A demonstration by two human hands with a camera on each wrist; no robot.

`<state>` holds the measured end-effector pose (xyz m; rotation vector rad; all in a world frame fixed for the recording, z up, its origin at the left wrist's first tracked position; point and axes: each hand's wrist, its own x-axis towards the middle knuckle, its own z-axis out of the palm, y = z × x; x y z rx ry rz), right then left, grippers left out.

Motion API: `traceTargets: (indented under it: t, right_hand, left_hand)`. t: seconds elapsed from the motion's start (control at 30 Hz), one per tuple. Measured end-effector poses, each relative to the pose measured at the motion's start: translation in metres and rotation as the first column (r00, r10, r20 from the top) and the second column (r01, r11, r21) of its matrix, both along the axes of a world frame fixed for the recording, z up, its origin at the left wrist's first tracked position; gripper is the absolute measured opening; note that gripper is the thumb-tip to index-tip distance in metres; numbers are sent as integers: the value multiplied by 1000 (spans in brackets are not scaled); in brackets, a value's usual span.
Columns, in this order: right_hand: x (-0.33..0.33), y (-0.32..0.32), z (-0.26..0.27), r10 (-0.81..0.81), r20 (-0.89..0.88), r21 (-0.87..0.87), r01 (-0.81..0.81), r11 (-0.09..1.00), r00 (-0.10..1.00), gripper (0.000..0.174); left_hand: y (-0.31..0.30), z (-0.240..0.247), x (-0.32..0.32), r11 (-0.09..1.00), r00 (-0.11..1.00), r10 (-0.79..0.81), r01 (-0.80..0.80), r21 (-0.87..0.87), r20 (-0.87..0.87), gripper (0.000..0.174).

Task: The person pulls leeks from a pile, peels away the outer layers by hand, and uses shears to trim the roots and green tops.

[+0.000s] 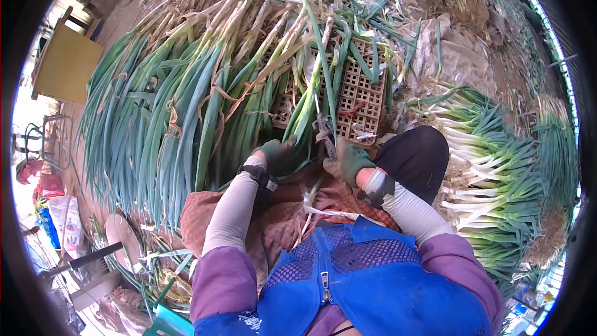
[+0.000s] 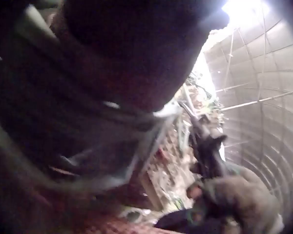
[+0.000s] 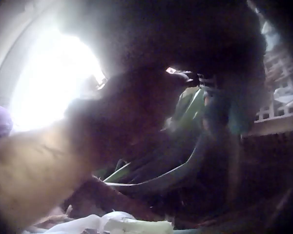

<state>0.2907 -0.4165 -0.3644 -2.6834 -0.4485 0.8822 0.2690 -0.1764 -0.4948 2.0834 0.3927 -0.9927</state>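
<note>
In the head view my left hand, in a dark green glove, grips the green leaves of a leek. Just to its right, my gloved right hand holds the handle of a dark nozzle-like tool, whose thin tip points up beside the leek's stalk. The left wrist view also shows the tool and the right hand, dim and blurred. In the right wrist view dark shapes hide most of the grip; some green leaves show.
Untrimmed leeks lie in a wide pile at the left, partly over a plastic crate. Pale-stemmed leeks are stacked at the right. A knee is close beside the right hand. A yellow board stands far left.
</note>
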Motion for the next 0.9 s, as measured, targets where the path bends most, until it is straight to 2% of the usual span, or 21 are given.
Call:
traceTargets:
  t: [0.1, 0.13, 0.17, 0.23, 0.27, 0.3, 0.4, 0.5, 0.53, 0.57, 0.63, 0.67, 0.73, 0.83, 0.9]
  right_hand:
    - [11, -10, -22, -116, 79, 49, 113, 992, 990, 62]
    - [18, -12, -21, -144, 102, 72, 137, 988, 984, 65]
    - [21, -13, -15, -154, 80, 54, 150, 987, 985, 63]
    - [27, -15, 2, -173, 43, 13, 173, 985, 984, 58]
    - [26, -19, 2, -172, 35, 21, 171, 985, 985, 60]
    - [21, -22, 0, -141, 63, 16, 140, 990, 988, 61]
    - [14, -30, -9, -65, 116, -3, 66, 998, 991, 63]
    - [20, -33, -17, -32, 92, 1, 32, 999, 995, 65]
    - [29, -26, -7, -101, 36, -25, 102, 994, 994, 63]
    - [39, -26, -14, -123, 39, -47, 125, 991, 992, 63]
    - [59, -26, -26, -166, 50, -96, 170, 981, 985, 63]
    - [66, -29, -27, -188, -7, -131, 186, 974, 982, 62]
    - [59, -29, -13, -168, 24, -120, 170, 978, 986, 62]
    - [28, -32, 5, -108, 61, -68, 112, 991, 992, 58]
    - [20, -36, 9, -42, -44, -107, 38, 994, 998, 58]
  left_hand:
    - [-40, 24, 4, 976, 974, 214, -211, -51, 74, 69]
    - [-54, 50, 1, 922, 944, 322, -293, -253, 77, 61]
    - [-67, 73, -3, 822, 904, 424, -357, -444, 58, 54]
    - [-84, 67, -11, 845, 938, 332, -248, -474, 102, 47]
    - [-87, 39, -18, 886, 933, 326, -244, -395, 156, 46]
    - [-89, 35, -21, 918, 926, 314, -241, -314, 209, 45]
    - [-87, 34, -37, 848, 947, 313, -242, -471, 77, 50]
    - [-92, 51, -43, 962, 994, 97, -84, -259, 41, 47]
    - [-96, 40, -46, 977, 990, 102, -80, -200, 99, 45]
    - [-95, 28, -49, 968, 988, 134, -115, -224, 72, 44]
    - [-93, 41, -48, 943, 980, 197, -184, -276, 19, 43]
    - [-91, 49, -47, 929, 978, 209, -200, -312, -7, 41]
    - [-88, 66, -44, 892, 970, 234, -239, -383, -62, 39]
    - [-85, 51, -43, 823, 955, 275, -295, -485, -115, 35]
    - [-81, 40, -40, 895, 982, 179, -188, -404, -60, 35]
